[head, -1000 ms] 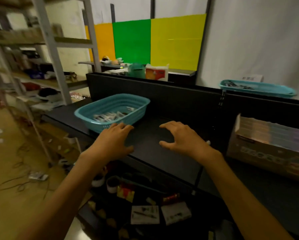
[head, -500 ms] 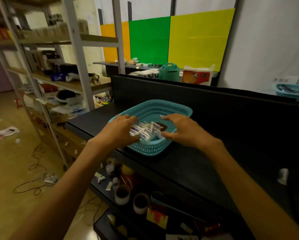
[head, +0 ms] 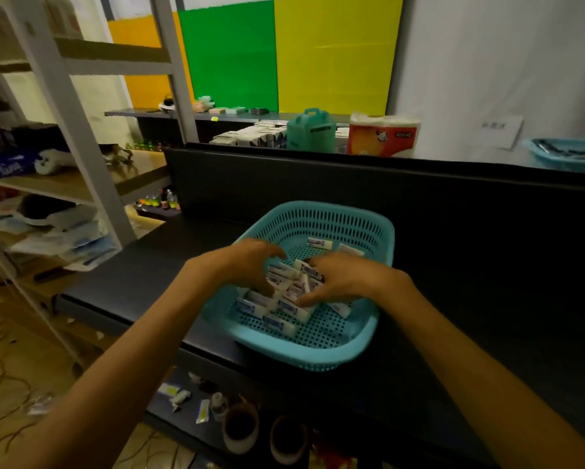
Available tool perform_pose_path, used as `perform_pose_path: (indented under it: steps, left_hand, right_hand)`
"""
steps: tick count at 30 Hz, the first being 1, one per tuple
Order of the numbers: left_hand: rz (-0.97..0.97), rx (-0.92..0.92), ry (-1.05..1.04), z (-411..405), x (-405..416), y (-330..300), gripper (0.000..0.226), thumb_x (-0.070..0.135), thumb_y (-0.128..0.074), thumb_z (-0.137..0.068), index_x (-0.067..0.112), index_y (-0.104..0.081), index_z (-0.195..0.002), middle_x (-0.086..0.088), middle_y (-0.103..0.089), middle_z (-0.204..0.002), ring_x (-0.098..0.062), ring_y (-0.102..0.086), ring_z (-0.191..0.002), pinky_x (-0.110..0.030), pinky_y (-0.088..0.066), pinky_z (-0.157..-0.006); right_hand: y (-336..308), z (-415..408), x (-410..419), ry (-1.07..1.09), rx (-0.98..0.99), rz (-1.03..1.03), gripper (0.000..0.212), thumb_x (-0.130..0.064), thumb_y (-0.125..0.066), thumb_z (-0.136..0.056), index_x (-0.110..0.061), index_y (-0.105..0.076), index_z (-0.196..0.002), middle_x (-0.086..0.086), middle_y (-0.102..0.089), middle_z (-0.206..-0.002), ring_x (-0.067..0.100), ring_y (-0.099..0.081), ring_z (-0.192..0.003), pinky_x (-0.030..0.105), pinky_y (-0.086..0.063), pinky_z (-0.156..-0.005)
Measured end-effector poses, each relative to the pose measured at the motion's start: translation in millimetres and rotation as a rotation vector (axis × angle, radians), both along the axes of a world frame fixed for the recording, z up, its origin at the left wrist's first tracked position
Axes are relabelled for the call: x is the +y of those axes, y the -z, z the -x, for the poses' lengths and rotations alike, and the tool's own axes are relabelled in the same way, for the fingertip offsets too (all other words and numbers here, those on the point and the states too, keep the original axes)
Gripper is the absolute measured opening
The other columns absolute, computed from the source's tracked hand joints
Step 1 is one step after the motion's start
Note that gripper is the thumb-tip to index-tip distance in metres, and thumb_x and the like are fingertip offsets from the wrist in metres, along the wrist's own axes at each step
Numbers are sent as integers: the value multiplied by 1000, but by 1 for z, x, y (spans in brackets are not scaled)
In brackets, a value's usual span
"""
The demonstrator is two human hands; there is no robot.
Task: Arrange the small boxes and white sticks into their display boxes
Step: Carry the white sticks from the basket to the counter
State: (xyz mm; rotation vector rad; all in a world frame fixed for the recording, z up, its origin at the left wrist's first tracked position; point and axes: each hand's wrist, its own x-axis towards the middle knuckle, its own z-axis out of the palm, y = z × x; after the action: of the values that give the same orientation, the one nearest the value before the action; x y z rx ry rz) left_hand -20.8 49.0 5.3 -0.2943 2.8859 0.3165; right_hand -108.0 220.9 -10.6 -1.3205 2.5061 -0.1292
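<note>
A teal perforated basket (head: 384,238) sits on the black counter and holds several small white boxes with blue print (head: 286,308). Both hands are inside the basket, on either side of the pile. My left hand (head: 250,265) curls its fingers round the left side of the heap. My right hand (head: 338,279) curls round the right side, thumb low against the boxes. Two more small boxes (head: 319,243) lie apart at the basket's far side. No display box or white stick is in view.
The black counter (head: 169,265) has a raised black back panel (head: 352,187). A second teal basket (head: 565,154) sits on the ledge at far right. Metal shelving (head: 81,137) stands to the left. A lower shelf (head: 216,411) holds cups and small items.
My view has swung left onto the basket. Both hands moved from the bare counter into the basket and closed in round the pile of small boxes.
</note>
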Motion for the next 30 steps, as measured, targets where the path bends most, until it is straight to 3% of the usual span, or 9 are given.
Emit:
perform_pose_path:
  steps: [5, 12, 18, 25, 30]
  left_hand:
    - [12, -157, 142, 32, -18, 9, 75, 24, -79, -70, 42, -41, -132, 11, -48, -130, -14, -47, -114, -41, -44, -96]
    - [57, -238, 346, 59, -32, 14, 80, 27, -82, -64, 42, -41, -130, 13, -46, -124, -15, -46, -113, -44, -43, -98]
    - [47, -256, 486, 72, -27, 25, 77, 32, -83, -64, 34, -40, -128, 8, -53, -120, -14, -52, -99, -34, -48, -89]
    - [83, -217, 587, 76, -27, 34, 64, 33, -82, -65, 26, -52, -120, 3, -58, -114, -18, -57, -99, -34, -50, -88]
    - [55, -171, 570, 81, -30, 41, 62, 31, -83, -64, 24, -55, -118, 3, -60, -112, -18, -58, -99, -36, -51, -90]
  right_hand:
    - [11, -5, -17, 47, 5, -107, 75, -74, -65, -64, -26, -53, -120, -3, -60, -110, 17, -59, -90, 39, -54, -82]
    - [9, -3, -24, 177, -93, -120, 59, -50, -75, -72, -24, -54, -120, -3, -61, -113, 17, -58, -99, 37, -50, -90]
    - [8, -1, -28, 272, -74, -213, 64, -40, -77, -74, -18, -47, -127, 1, -55, -122, 21, -55, -106, 38, -48, -94]
    - [11, -2, -37, 269, -36, -228, 73, -39, -80, -69, -17, -44, -129, 2, -51, -123, 22, -51, -108, 38, -47, -94]
    - [12, -5, -41, 264, 6, -231, 96, -41, -82, -67, -18, -28, -143, 2, -41, -139, 23, -43, -124, 37, -40, -103]
